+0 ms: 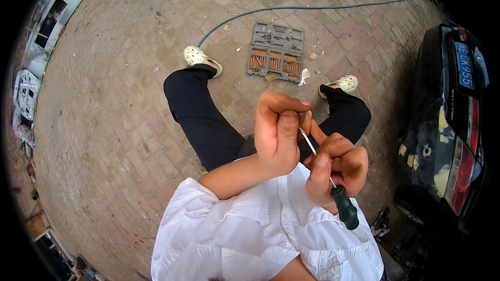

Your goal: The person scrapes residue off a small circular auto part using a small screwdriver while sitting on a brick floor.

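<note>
Hiding most of a dark piece [301,117], left fingers [287,124] pinch it; right fingers [322,161] clamp a screwdriver [344,207].

A slim screwdriver [345,207] with a bulging, glossy dark green handle and a thin, straight, silvery metal shaft slants in the air, part of the shaft covered. At the screwdriver's shaft end, opposite the handle, is a small dark piece [301,117], mostly hidden; its material and whether they touch cannot be told
</note>
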A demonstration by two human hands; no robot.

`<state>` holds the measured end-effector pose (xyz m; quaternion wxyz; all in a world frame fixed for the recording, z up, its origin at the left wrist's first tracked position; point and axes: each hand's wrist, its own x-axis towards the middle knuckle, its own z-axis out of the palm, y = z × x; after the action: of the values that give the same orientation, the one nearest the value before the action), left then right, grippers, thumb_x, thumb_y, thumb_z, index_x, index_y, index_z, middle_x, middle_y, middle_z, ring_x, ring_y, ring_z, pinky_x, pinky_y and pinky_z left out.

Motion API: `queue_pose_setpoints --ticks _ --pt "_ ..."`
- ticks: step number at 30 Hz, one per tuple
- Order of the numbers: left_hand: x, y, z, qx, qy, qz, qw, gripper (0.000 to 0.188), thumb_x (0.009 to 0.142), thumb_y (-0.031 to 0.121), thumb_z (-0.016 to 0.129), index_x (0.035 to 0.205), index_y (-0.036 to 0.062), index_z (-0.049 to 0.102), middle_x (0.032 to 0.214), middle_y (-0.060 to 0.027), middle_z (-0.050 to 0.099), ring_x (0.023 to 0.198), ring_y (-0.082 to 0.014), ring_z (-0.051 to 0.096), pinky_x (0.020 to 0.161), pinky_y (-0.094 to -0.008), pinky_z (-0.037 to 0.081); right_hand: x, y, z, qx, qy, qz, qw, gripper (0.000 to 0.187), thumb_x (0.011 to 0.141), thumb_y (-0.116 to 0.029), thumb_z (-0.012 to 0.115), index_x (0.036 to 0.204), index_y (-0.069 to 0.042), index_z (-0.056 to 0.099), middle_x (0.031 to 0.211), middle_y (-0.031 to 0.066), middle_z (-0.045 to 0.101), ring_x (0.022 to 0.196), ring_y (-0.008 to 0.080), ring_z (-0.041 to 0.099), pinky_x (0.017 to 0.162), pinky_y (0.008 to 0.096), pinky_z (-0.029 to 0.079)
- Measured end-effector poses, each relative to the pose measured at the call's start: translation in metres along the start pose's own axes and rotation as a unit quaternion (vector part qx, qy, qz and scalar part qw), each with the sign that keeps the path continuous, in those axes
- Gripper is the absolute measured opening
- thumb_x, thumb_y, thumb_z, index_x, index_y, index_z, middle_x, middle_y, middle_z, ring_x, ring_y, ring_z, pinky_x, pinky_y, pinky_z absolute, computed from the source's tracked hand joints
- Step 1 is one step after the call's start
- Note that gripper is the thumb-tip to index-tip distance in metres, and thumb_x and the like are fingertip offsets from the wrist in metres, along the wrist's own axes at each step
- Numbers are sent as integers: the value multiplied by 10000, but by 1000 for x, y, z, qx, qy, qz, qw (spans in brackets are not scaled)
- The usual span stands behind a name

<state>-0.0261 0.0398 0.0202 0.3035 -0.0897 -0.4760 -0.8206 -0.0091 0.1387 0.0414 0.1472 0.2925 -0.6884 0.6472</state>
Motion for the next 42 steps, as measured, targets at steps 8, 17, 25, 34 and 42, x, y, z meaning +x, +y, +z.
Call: queue_pose_setpoints --ticks 8,17,25,34,42 --pt "-5 -3 -5 -76 7 -56 996 264 974 255 347 989 -6 378 616 -52 419 460 -85 443 426 -198 346 -1 4 0 13 11 7 1000 238 782 43 595 800 -40 372 687 106 583 488 167 531 476 279 422" --pt "-2 3 0 -36 26 -58 997 262 972 277 355 952 17 378 572 -47 378 414 -106 354 420 -251 349 0 4 3 -27 -10 -30 999 245 758 41 622 784 -32 390 681 126 589 478 175 526 449 279 423" --pt "-5 -3 -4 -43 28 -74 996 266 973 281 357 958 17 377 584 -56 385 422 -109 357 414 -257 351 -2 8 5 -26 19 -17 999 240 750 52 620 777 -30 396 678 127 585 471 170 522 445 276 424" --pt "-2 0 2 -37 31 -54 997 234 976 244 336 953 15 376 577 -61 383 428 -110 360 414 -258 366 0 6 5 -12 16 -36 999 237 746 58 621 762 -26 400 673 129 584 462 168 518 435 274 418" --pt "-5 -2 -2 -10 35 -65 997 256 977 267 341 951 14 374 566 -59 379 419 -110 352 421 -261 350 -1 4 6 -20 26 10 999 228 764 48 611 764 -26 396 662 119 570 480 162 526 448 275 421"
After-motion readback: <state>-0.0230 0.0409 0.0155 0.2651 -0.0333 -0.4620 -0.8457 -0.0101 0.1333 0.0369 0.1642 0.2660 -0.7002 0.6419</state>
